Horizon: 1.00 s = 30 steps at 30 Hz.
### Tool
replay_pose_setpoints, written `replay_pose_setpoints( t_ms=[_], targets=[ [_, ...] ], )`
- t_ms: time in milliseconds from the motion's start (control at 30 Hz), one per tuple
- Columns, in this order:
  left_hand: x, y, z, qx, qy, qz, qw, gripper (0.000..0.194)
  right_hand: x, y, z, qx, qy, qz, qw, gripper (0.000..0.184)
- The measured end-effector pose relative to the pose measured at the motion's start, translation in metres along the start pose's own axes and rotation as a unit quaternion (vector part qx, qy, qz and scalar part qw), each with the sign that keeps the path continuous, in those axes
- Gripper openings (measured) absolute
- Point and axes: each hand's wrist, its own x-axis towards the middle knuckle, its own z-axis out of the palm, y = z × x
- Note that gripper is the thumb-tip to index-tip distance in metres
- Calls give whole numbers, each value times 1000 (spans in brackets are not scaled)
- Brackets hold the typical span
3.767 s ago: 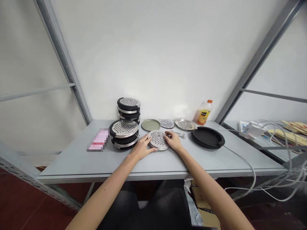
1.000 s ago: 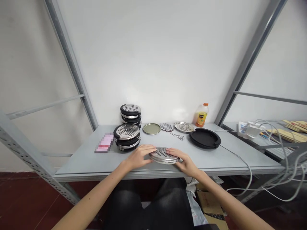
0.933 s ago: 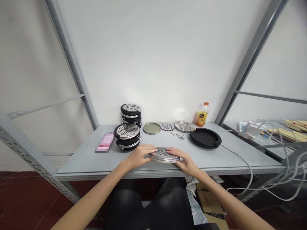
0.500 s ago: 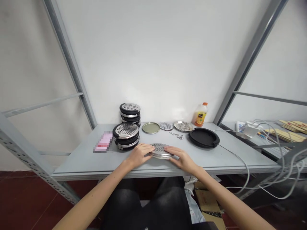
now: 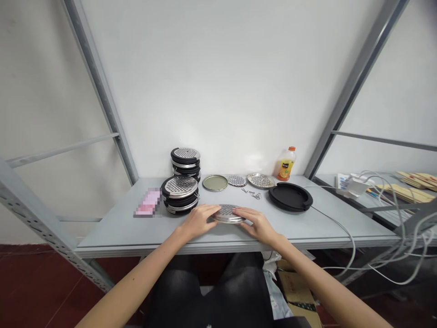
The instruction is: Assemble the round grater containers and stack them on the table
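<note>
A round silver disc with a perforated, grater-like top (image 5: pixel 228 214) is held near the table's front edge, its thick rim showing several metal layers. My left hand (image 5: pixel 200 219) grips its left side, fingertips on top and thumb by the rim. On the right side my right hand (image 5: pixel 258 224) does likewise, fingers lying over the top and thumb below. Behind the hands lie a plain greenish round plate (image 5: pixel 215 183), a small perforated disc (image 5: pixel 236 181), a larger perforated disc (image 5: pixel 261 181) and some small wire clips (image 5: pixel 251 194).
To the left stand a near stack of black-and-silver round units (image 5: pixel 180 196) and a far stack (image 5: pixel 185 157). A pink pixelated item (image 5: pixel 149 202) lies beside them. A black round tray (image 5: pixel 290 197), white cables (image 5: pixel 351 246) and an orange drink bottle (image 5: pixel 286 165) are at the right.
The disc in my hands has tilted slightly and now sits more level. Both hands keep nearly the same place and hold.
</note>
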Motion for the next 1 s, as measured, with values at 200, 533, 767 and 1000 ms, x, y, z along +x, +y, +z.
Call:
replay_pose_setpoints(
  t_ms=[200, 533, 767, 1000],
  targets=[
    [12, 0, 2, -87, 8, -53, 995, 37, 11, 5, 0, 39, 54, 64, 996, 54],
    [49, -30, 49, -496, 196, -285, 797, 58, 77, 63, 8, 447, 86, 303, 837, 43],
    [62, -45, 65, -519, 216, -308, 767, 56, 79, 84, 30, 503, 129, 334, 787, 46],
    [62, -47, 65, -551, 216, -290, 752, 56, 71, 82, 36, 538, 46, 317, 779, 45]
  ],
)
